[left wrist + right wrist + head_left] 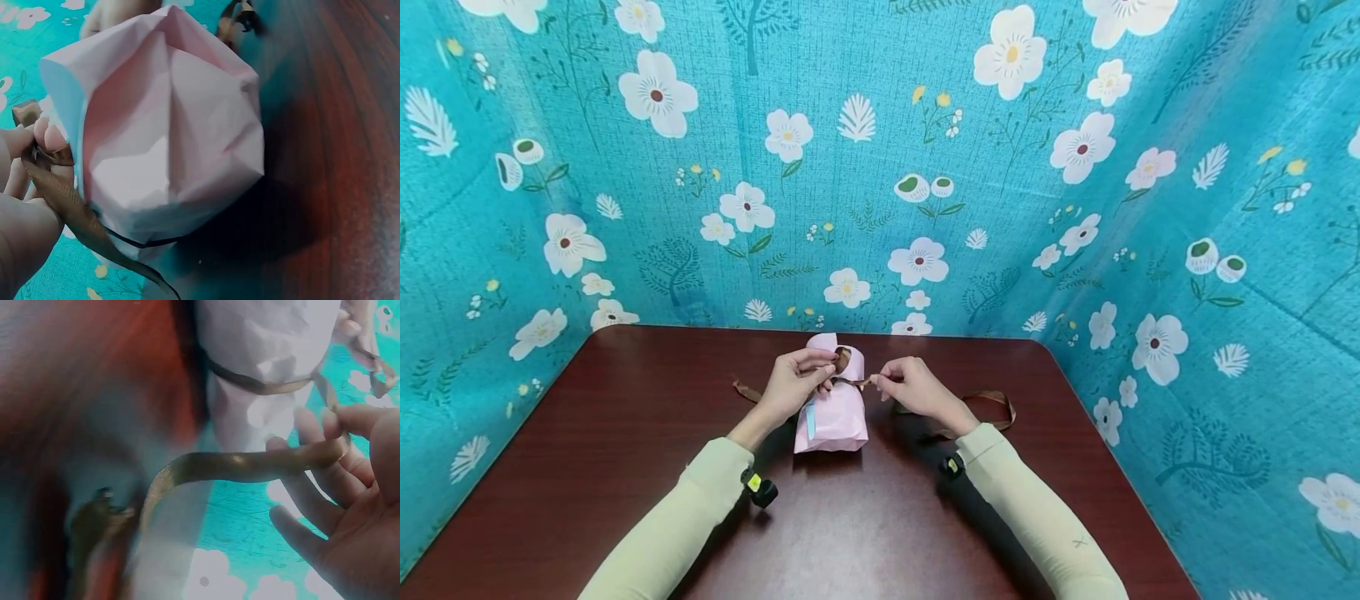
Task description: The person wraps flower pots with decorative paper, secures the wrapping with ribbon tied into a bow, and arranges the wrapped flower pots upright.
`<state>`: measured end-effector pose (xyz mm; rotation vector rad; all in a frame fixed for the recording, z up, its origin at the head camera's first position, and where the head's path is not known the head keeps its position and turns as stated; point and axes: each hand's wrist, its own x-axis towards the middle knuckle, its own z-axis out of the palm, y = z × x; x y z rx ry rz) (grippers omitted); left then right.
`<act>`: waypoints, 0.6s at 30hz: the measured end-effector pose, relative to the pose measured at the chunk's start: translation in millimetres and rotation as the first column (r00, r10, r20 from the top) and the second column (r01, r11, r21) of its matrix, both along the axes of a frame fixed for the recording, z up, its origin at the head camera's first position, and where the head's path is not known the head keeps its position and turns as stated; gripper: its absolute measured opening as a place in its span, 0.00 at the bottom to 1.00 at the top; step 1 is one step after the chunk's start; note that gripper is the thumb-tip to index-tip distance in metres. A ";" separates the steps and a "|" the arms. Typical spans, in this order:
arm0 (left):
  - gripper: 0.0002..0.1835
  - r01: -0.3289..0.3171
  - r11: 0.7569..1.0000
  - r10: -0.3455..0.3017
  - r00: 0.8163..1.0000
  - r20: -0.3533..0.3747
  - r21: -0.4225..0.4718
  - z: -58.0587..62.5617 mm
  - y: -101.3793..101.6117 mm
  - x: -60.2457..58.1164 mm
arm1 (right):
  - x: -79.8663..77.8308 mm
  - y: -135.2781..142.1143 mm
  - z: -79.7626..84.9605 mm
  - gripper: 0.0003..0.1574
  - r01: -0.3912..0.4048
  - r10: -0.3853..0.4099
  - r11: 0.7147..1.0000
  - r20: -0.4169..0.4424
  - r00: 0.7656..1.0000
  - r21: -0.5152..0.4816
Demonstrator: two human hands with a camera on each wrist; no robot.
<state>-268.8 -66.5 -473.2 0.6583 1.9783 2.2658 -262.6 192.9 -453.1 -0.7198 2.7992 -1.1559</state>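
A pink paper bag (838,421) stands on the table, cinched near its top by a brown ribbon (256,384) wrapped around it. Its blue inner side or flap (65,94) shows at one edge. From the left, my left hand (793,383) pinches the ribbon (65,200), which forms a loop at the fingertips. On the other side, my right hand (917,387) pinches the ribbon between thumb and index finger; its remaining fingers spread loosely under the strip in the right wrist view. Whether a knot lies between the hands cannot be told.
One ribbon tail (996,400) curves over the dark red-brown table (625,450) at right; another end (745,390) pokes out at left. Teal flowered cloth (850,208) hangs behind and beside the table. Each wrist wears a small black camera (760,487).
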 end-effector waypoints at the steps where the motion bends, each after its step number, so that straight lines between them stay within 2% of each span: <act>1: 0.14 0.001 1.000 -0.001 1.000 -0.003 -0.023 -1.0 0.3 -0.1 | -0.6 -0.9 2.9 0.19 0.012 -0.012 1.000 -0.004 1.000 -0.001; 4: 0.13 -0.012 0.996 0.009 0.999 -0.032 -0.093 -3.4 2.1 -0.3 | -2.9 -6.3 10.5 0.21 0.046 -0.047 0.999 -0.017 0.999 -0.028; 12: 0.13 -0.001 0.983 -0.018 0.995 -0.102 -0.182 -4.4 7.9 0.9 | -12.3 -23.4 14.9 0.20 0.094 -0.099 0.989 -0.043 0.994 -0.111; 18: 0.03 0.000 0.975 -0.028 0.992 -0.125 -0.223 -2.6 9.2 2.2 | -18.9 -39.8 26.3 0.20 0.079 -0.089 0.989 -0.072 0.993 -0.128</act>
